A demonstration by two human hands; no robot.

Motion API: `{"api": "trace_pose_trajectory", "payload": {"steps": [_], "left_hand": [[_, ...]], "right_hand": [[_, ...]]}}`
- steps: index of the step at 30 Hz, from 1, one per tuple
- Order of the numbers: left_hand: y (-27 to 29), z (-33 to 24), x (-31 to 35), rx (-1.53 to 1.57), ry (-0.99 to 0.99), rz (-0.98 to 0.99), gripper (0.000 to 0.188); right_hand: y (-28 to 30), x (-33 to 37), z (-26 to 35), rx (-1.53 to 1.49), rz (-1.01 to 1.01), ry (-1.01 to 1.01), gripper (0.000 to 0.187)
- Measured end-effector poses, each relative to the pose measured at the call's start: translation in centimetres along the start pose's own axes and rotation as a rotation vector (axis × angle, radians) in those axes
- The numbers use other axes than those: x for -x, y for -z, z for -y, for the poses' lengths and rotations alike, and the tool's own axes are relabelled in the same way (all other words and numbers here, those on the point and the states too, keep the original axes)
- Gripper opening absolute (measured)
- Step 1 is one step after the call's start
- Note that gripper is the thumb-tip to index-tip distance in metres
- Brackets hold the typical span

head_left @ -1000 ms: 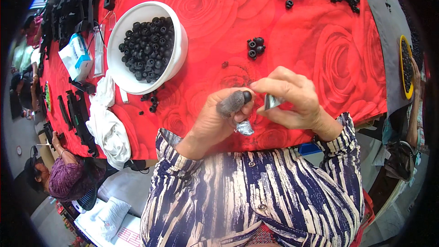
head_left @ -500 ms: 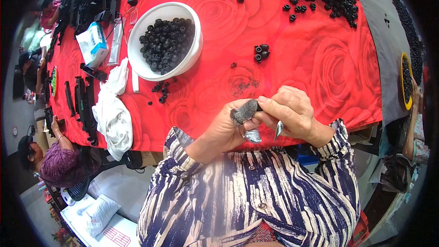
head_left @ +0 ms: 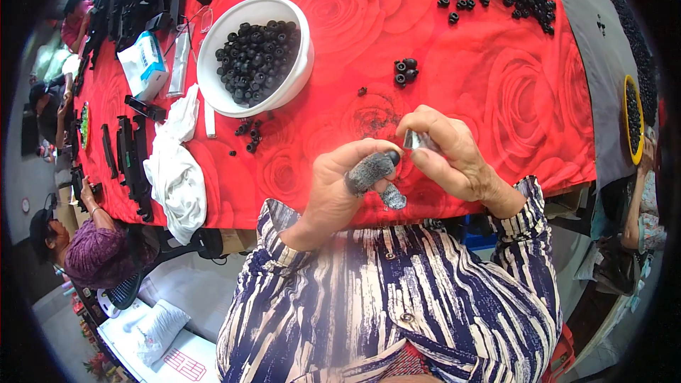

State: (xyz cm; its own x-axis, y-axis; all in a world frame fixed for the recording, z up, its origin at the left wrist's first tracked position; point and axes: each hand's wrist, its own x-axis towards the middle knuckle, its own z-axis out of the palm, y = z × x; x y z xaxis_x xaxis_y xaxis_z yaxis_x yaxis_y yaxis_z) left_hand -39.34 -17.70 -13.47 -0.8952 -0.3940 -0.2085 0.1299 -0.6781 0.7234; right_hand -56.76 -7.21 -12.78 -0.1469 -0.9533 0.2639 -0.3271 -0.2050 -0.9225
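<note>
Left hand [head_left: 340,184], grey finger cots on, pinches a small black rubber piece [head_left: 392,158] above the red surface [head_left: 496,78] edge while right hand [head_left: 447,156] pinches a small metal blade [head_left: 418,142] beside it; a slip would likely nick a finger or drop the piece.

One white bowl [head_left: 301,64], heaped with black rubber caps [head_left: 255,60], too many to count. One cap [head_left: 392,157] pinched in my fingers [head_left: 369,170]. Two grey finger covers on my left hand [head_left: 340,188]. One metal blade [head_left: 417,140] in my right hand [head_left: 454,156]. Four caps clustered [head_left: 404,72] mid-bench. One white cloth [head_left: 174,177]. One yellow dish [head_left: 631,124] at far right.
</note>
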Motion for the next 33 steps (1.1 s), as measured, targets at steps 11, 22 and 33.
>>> {"api": "trace_pose_trajectory", "payload": {"steps": [11,22,33], "left_hand": [[0.4,0.5,-0.6,-0.097,-0.008,-0.017,0.021],[0.3,0.8,-1.1,-0.090,0.019,-0.053,0.022],[0.8,1.3,-1.6,0.053,0.038,-0.100,0.023]], "right_hand": [[0.0,-0.2,-0.3,0.247,-0.035,0.064,0.016],[0.1,0.0,-0.5,0.267,-0.030,0.025,0.017],[0.5,-0.2,-0.8,0.274,0.027,0.153,0.014]]}}
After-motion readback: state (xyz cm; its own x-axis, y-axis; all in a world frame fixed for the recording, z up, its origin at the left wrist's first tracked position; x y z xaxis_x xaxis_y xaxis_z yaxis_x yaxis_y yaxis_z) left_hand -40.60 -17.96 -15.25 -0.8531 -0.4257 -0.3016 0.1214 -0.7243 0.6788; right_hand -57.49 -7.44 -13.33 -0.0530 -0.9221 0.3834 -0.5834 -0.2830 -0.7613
